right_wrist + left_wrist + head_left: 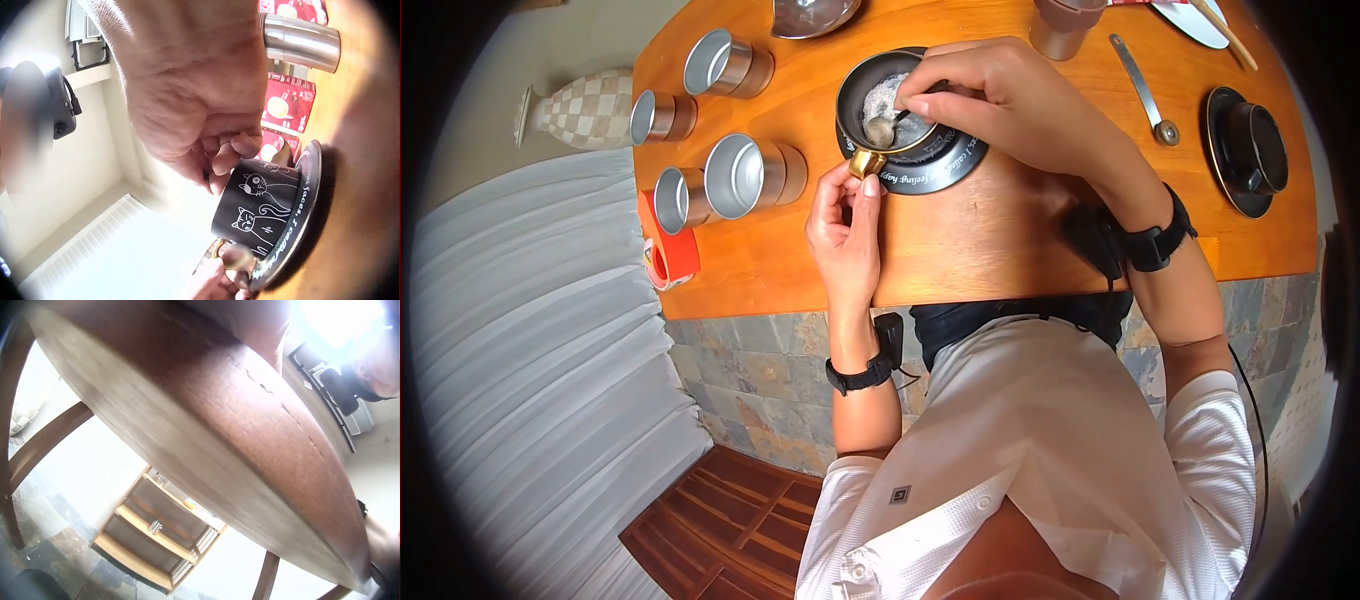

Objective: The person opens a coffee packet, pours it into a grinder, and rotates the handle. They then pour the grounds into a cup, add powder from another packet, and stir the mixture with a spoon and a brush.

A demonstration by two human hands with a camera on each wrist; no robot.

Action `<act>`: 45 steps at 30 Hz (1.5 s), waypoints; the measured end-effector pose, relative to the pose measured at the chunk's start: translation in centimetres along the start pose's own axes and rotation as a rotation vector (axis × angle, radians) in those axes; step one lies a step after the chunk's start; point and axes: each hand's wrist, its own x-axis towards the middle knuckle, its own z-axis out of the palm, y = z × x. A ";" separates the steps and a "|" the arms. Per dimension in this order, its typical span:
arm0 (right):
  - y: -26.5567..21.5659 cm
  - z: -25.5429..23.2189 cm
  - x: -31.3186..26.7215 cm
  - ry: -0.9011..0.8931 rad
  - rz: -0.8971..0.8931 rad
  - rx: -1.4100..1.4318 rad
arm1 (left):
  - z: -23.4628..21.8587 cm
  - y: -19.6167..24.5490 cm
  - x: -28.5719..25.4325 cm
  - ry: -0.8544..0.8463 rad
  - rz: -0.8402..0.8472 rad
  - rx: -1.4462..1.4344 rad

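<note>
A black cup (259,203) with white cat drawings stands on a black saucer (945,176) with white lettering. In the head view, whitish powder or liquid shows inside it, with the bowl of a spoon (880,131) in it. My left hand (847,235) pinches the cup's gold handle (867,164) between thumb and fingers. Over the cup's rim, my right hand (1000,100) pinches the spoon's handle, which the fingers mostly hide. The right wrist view shows that hand (200,100) above the cup. My left hand is out of the left wrist view.
Several metal cups (735,175) stand at the left, near an orange tape dispenser (670,245). A metal bowl (815,14) and tumbler (1060,28) are at the back. At the right lie a long-handled tool (1142,85) and a second black cup (1262,150) on its saucer. Red packets (287,106) show beyond.
</note>
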 end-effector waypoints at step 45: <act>-1.3 -0.7 0.0 0.172 -0.150 -0.392 | -0.4 -0.3 0.0 -0.024 0.015 0.040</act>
